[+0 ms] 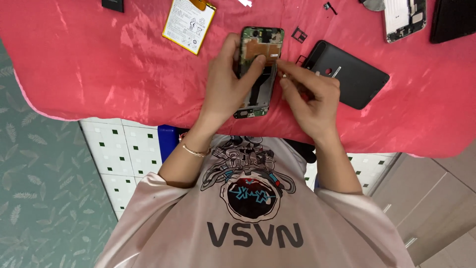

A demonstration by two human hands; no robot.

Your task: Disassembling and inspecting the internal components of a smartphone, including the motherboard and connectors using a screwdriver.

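An opened phone (260, 49) with its back removed lies on a red cloth (99, 69), its green frame and copper-coloured inner plate showing. My left hand (229, 82) grips the phone from its left side, the thumb resting on the inner plate. At the phone's right edge my right hand (310, 97) pinches a small thin metal tool (284, 75), fingertips close to the plate. What the tool touches is too small to tell.
A black back cover (353, 74) lies right of the phone, with a small card tray (299, 34) above it. A white battery (189, 24) rests at upper left. Another opened phone (404, 19) and a dark panel (453, 20) sit at top right. Tiled floor shows below the table.
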